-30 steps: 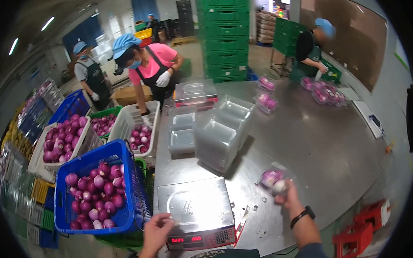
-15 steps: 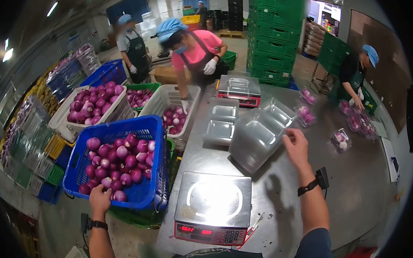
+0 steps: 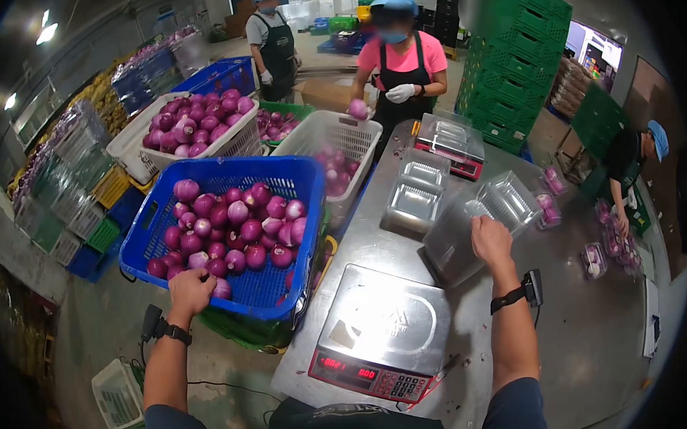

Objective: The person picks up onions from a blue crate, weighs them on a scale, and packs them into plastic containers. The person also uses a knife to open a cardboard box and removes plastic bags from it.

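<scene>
My left hand [image 3: 189, 292] is at the near wall of the blue basket [image 3: 248, 304], its fingers curled beside an onion; what they hold, if anything, is hidden. Several purple onions [image 3: 237, 212] lie in that basket. On the right, my right hand [image 3: 490, 239] has its fingers closed on the upper part of the clear plastic containers [image 3: 453, 240], which stand stacked on the metal table [image 3: 510, 345]. A scale [image 3: 384, 320] with a bare plate and red lit digits sits between my arms. Another stack of clear trays [image 3: 417, 188] stands just beyond it.
A co-worker in pink [image 3: 402, 66] holds an onion over a white basket [image 3: 333, 150]. A second scale [image 3: 449, 145] stands at the far table end. Packed onions [image 3: 593, 260] lie at the right near another co-worker [image 3: 634, 156]. Green crates [image 3: 513, 61] are stacked behind.
The view has turned left. My right fingers, earlier apart at the containers' edge, now close on them. The co-worker in pink has lifted an onion out of the white basket.
</scene>
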### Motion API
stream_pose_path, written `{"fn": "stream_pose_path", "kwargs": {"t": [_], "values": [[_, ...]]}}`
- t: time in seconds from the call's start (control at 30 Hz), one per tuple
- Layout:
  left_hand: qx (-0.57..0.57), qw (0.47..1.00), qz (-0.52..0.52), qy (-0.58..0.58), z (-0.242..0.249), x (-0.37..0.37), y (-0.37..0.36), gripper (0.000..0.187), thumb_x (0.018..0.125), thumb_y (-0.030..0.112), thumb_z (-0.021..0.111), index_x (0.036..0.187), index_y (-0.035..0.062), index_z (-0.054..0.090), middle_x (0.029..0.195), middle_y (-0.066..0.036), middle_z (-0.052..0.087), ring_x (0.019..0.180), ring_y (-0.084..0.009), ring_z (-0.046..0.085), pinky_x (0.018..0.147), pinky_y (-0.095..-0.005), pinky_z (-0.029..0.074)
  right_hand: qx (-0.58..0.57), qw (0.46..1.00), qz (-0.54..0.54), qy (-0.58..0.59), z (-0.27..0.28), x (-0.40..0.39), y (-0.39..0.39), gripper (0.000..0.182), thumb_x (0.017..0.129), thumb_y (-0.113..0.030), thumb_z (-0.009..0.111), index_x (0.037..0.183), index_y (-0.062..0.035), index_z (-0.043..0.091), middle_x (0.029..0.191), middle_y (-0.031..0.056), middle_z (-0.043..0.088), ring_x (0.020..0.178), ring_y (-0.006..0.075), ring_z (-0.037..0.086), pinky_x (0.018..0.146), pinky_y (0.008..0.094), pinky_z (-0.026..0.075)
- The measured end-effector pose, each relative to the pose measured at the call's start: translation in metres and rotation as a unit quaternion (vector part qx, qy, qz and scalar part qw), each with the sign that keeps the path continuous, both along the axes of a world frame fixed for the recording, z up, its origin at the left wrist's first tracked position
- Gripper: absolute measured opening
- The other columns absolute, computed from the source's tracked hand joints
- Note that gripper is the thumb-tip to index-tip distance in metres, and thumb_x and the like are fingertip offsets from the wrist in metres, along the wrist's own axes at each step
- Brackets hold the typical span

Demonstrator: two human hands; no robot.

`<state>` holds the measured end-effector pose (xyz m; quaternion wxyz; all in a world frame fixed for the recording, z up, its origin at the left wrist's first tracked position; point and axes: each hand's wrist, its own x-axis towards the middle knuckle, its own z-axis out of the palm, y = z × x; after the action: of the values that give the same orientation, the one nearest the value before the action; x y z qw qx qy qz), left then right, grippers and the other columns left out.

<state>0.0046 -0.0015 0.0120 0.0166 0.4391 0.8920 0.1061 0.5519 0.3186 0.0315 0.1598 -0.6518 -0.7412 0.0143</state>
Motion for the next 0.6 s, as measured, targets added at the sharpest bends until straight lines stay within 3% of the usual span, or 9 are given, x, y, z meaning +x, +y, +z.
{"fn": "stream_pose_path", "kwargs": {"t": [0.33,0.6], "values": [[-0.014,0.999,-0.024,0.016,0.002,-0.003,-0.003,0.035,0.083,0.046,0.064,0.087,0.0152,0.08,0.082,-0.017,0.073,0.085,-0.0399,0.071,0.076,-0.0519,0.054,-0.016,0.996,-0.057,0.067,-0.011,-0.003,-0.002,0.049,0.102,-0.048,0.047,0.106,-0.0072,0.074,0.108,0.0227,0.073,0.106,0.0457,0.067,0.09,0.0542,0.05],[-0.032,0.996,-0.083,0.005,0.003,-0.011,0.0,0.038,0.085,0.049,0.064,0.087,0.0148,0.08,0.079,-0.014,0.074,0.081,-0.0361,0.072,0.075,-0.0492,0.055,-0.045,0.985,-0.118,0.115,-0.022,0.006,0.016,0.049,0.099,-0.049,0.051,0.099,-0.006,0.074,0.096,0.0196,0.073,0.097,0.0422,0.068,0.084,0.0476,0.049]]}}
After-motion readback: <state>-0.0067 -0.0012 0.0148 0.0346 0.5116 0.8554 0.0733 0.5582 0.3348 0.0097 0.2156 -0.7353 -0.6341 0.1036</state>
